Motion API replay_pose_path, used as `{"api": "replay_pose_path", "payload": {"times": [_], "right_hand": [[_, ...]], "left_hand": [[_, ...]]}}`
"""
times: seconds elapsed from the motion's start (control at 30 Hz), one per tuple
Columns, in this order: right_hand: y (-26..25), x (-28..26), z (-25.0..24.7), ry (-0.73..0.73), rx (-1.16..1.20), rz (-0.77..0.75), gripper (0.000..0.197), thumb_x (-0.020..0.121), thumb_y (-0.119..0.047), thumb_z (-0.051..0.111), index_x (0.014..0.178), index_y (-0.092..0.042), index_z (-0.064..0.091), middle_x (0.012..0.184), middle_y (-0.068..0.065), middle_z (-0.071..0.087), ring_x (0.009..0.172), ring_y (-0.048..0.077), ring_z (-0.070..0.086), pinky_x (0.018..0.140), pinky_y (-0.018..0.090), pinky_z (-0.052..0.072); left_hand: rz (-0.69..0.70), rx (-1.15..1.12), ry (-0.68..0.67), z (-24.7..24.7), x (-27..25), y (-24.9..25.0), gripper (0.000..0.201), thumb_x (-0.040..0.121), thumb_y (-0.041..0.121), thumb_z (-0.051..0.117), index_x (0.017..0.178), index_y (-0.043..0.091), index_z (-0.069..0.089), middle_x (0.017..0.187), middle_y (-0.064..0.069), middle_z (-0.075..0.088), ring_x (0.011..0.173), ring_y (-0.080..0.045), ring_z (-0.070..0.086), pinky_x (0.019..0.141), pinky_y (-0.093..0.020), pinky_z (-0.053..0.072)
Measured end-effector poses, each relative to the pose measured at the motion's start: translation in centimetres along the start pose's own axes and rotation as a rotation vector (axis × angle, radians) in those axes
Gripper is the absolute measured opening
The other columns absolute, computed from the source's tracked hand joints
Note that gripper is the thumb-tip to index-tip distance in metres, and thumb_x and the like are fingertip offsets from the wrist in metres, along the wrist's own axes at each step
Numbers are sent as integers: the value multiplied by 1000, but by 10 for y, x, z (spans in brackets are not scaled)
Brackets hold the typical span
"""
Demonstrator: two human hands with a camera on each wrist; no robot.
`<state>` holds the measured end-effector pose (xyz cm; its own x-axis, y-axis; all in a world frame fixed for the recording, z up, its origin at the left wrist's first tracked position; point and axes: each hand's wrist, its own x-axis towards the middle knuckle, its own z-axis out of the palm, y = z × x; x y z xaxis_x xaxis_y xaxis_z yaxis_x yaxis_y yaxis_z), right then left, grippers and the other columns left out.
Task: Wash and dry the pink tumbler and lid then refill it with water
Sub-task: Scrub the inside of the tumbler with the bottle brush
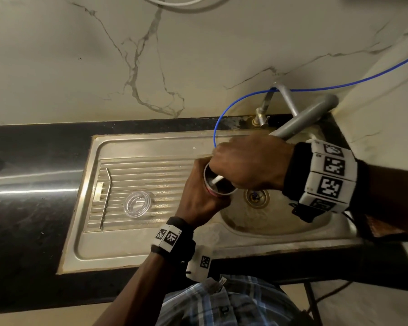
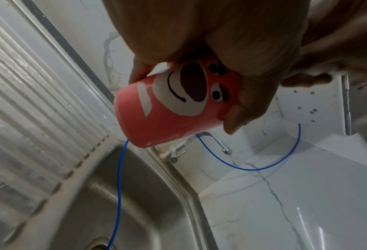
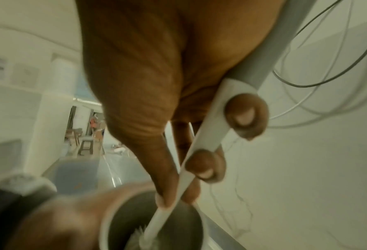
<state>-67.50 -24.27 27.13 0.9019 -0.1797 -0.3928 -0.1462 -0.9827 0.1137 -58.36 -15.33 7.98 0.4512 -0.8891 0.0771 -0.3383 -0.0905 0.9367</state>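
Observation:
My left hand [image 1: 198, 194] grips the pink tumbler [image 1: 218, 188] over the sink basin, mouth tilted up towards me. The left wrist view shows its pink side with a bear face [image 2: 178, 104], fingers wrapped round the upper part. My right hand [image 1: 245, 163] holds a bottle brush by its grey and white handle [image 1: 304, 118]. The white stem [image 3: 191, 152] runs down into the tumbler's steel inside [image 3: 178, 219], and the bristles [image 3: 139, 236] are in the cup. The clear lid [image 1: 137, 203] lies on the ribbed drainboard, left of both hands.
A bent metal straw [image 1: 106, 196] lies on the drainboard left of the lid. The steel sink [image 1: 280, 222] has its drain [image 1: 256, 197] below my right hand. A tap [image 1: 264, 109] stands at the back rim, with a thin blue tube [image 1: 222, 116] looping into the basin. Marble wall behind.

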Motion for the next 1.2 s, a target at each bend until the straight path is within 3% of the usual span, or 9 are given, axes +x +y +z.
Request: {"api": "replay_pose_path", "payload": {"times": [0.13,0.23,0.4,0.57,0.7,0.83,0.93,1.1,1.2], "right_hand": [[4,5,9,-61,-28,52,27,108,-27,39,119,-16,61,119,3,62,101,22,61,76,31,40],[2,4,7,-79,-40,49,22,107,-24,43,114,-16,63,108,2,61,93,22,61,80,36,51],[-3,-1,5,-73,8,-76,16,104,-19,48,89,-25,46,85,-7,42,80,14,45,74,27,34],[11,3,6,-19,11,16,21,105,-25,42,111,-18,61,105,1,58,92,19,59,78,33,49],[13,-3,5,36,-57,58,29,109,-23,33,116,-17,61,117,2,62,102,20,64,70,30,37],[5,-5,4,-21,-116,5,22,108,-22,38,104,-19,59,99,-2,56,96,23,61,75,35,47],[1,-11,-2,-52,-114,12,23,106,-19,41,84,-24,38,73,-7,26,79,19,45,71,35,43],[3,-16,-11,-49,-69,-8,41,104,-19,44,71,-24,20,72,-8,21,69,12,35,73,33,41],[7,-14,-3,-91,-37,0,18,105,-21,44,88,-22,48,73,-10,24,72,11,40,73,28,34]], "left_hand": [[22,-12,-13,-3,-4,10,84,65,7,95,114,49,41,113,13,65,99,2,67,71,-14,50],[34,-4,-49,-3,-4,10,86,65,7,95,116,51,40,114,13,65,97,4,66,71,-11,48],[56,-52,10,-2,-6,10,103,67,3,92,109,79,37,117,10,64,99,-1,67,75,-19,51],[19,-52,-13,2,-8,10,87,65,6,94,115,55,42,113,12,67,97,-3,69,74,-25,56],[61,-64,13,-3,-3,9,84,64,1,93,116,47,45,118,11,65,101,-4,68,78,-23,55],[79,-31,-32,-3,2,9,91,66,4,92,115,62,40,117,8,66,96,0,67,71,-12,47],[84,-34,-1,2,5,4,94,66,7,89,115,69,39,117,7,67,98,-3,67,73,-10,45],[38,-29,48,1,5,-15,90,65,4,93,114,62,43,115,7,67,100,-7,68,76,-17,50],[49,46,10,5,5,-18,77,68,16,93,124,43,49,123,6,64,108,-12,66,84,-31,56]]}}
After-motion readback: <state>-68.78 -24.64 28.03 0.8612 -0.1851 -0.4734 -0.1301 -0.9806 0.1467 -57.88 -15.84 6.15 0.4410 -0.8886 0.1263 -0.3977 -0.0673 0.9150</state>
